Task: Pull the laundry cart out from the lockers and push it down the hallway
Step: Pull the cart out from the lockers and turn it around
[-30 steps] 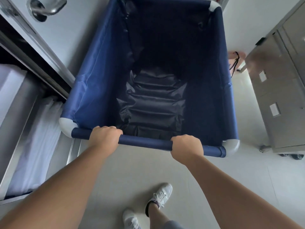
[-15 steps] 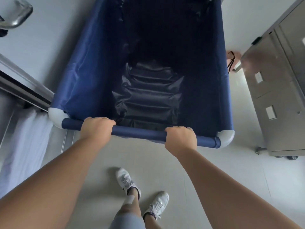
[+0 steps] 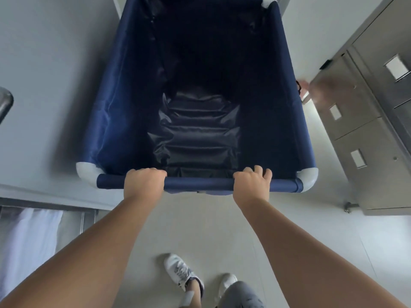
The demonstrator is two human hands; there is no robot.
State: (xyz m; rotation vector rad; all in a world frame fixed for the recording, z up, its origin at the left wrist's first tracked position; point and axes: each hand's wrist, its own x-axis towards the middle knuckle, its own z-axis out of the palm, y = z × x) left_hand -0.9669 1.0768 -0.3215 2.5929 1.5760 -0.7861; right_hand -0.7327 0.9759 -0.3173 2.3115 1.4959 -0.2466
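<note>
The laundry cart [image 3: 115, 112] is a deep navy fabric bin with white plastic corners, and nothing lies inside it. It fills the middle of the view, right in front of me. My left hand [image 3: 143, 182] is wrapped around the near rail [image 3: 200, 184], left of centre. My right hand [image 3: 252, 183] holds the same rail right of centre, with its fingers slightly lifted over the top. Grey metal lockers [image 3: 364, 134] stand to the right of the cart.
A pale wall or door [image 3: 51, 96] runs close along the cart's left side. A metal frame with white cloth [image 3: 29, 245] sits at lower left. A locker caster [image 3: 348, 206] rests on the pale floor. A pink object [image 3: 303, 87] lies beyond the cart's right edge. My feet [image 3: 182, 272] are below.
The cart and I have moved forward along the wall; the door handle and open shelf on the left have slid back. My right fingers have loosened on the rail. My feet swapped steps.
</note>
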